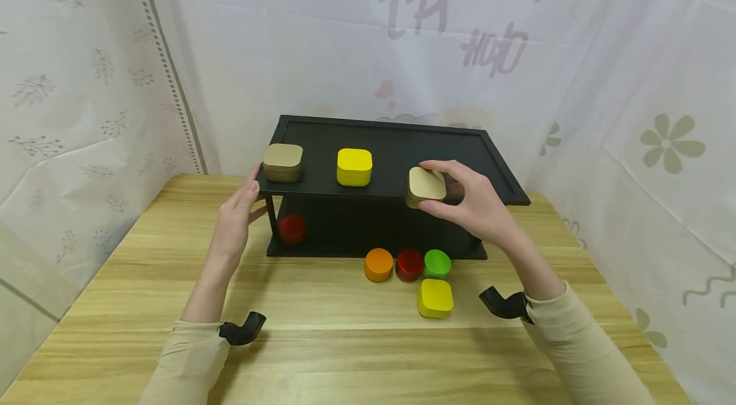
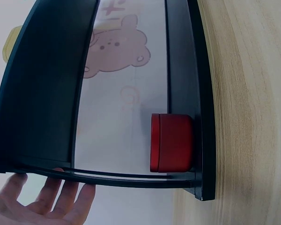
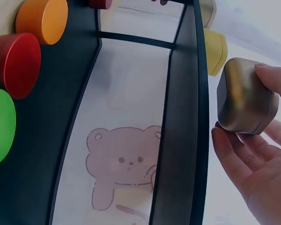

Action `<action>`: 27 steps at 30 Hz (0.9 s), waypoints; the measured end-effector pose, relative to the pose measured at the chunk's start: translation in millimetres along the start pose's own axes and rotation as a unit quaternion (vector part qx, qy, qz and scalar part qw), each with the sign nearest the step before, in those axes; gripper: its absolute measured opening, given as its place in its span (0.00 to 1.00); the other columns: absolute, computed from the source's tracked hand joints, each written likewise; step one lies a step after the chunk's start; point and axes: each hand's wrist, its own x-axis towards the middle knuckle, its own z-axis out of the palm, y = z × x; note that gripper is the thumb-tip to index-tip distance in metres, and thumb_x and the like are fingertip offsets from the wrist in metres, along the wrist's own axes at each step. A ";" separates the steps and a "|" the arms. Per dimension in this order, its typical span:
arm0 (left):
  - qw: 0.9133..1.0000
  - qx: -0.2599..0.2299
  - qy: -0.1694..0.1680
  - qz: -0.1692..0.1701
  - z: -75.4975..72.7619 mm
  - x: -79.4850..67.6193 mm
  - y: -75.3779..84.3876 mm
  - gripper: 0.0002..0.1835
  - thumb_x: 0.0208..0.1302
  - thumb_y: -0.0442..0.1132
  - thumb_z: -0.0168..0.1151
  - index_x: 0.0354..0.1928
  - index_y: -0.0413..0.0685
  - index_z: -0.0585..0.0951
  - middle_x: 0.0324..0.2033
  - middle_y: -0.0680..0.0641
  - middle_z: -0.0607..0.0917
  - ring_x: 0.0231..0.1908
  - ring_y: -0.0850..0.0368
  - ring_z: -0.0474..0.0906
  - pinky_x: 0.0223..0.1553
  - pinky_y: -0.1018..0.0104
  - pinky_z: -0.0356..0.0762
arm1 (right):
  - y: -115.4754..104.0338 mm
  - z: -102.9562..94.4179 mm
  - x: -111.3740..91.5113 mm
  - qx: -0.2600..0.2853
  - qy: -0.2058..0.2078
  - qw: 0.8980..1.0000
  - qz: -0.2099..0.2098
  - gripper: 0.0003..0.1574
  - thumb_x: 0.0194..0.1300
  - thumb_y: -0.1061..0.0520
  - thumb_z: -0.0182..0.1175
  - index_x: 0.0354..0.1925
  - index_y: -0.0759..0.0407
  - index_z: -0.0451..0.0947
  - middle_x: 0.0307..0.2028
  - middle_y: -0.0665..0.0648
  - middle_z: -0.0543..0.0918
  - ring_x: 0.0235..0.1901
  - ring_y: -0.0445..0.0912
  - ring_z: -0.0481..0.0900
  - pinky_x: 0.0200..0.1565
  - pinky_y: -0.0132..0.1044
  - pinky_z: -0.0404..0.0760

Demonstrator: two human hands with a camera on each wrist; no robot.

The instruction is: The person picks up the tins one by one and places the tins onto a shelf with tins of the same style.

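My right hand (image 1: 480, 204) pinches a gold square tin (image 1: 427, 186) between thumb and fingers, at the front edge of the black two-tier shelf's top (image 1: 391, 143). In the right wrist view this gold tin (image 3: 247, 96) is tilted beside the shelf's upper board. My left hand (image 1: 232, 220) rests against the shelf's left end, fingers touching the upper board's edge near the post. Another gold square tin (image 1: 283, 163) stands on the top at the left, and a yellow square tin (image 1: 354, 167) near the middle. A red round tin (image 2: 172, 143) sits on the lower tier at the left.
On the wooden table (image 1: 322, 354), before the shelf, stand an orange round tin (image 1: 379, 264), a red round tin (image 1: 410, 265), a green round tin (image 1: 437, 264) and a yellow square tin (image 1: 435, 298). A patterned white curtain (image 1: 345, 41) hangs behind.
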 end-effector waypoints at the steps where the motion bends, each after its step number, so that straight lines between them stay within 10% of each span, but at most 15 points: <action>1: 1.000 0.000 0.000 0.000 0.1 0.0 0.1 0.29 0.82 0.62 0.37 0.80 0.72 0.57 0.81 0.58 0.56 0.79 0.49 0.57 0.73 0.36 0.65 | 1.4 -0.7 1.5 0.001 -0.002 1.000 0.003 0.38 0.62 0.54 0.75 0.68 0.47 0.75 0.61 0.51 0.82 0.56 0.44 0.77 0.55 0.36 0.84; 9: 1.000 -0.004 0.000 0.000 0.3 0.5 -0.5 0.29 0.82 0.62 0.37 0.80 0.71 0.58 0.81 0.57 0.56 0.78 0.48 0.58 0.73 0.35 0.65 | 12.2 -5.2 15.2 -0.002 -0.011 1.000 0.005 0.38 0.63 0.52 0.74 0.69 0.46 0.75 0.64 0.51 0.80 0.55 0.46 0.76 0.57 0.48 0.82; 27: 1.000 -0.007 0.003 -0.006 1.1 1.1 0.9 0.29 0.82 0.60 0.38 0.80 0.70 0.59 0.81 0.58 0.57 0.78 0.50 0.59 0.74 0.37 0.66 | 25.2 -9.7 37.2 -0.002 -0.037 0.999 0.021 0.39 0.63 0.54 0.74 0.70 0.49 0.75 0.59 0.54 0.80 0.53 0.47 0.75 0.57 0.42 0.82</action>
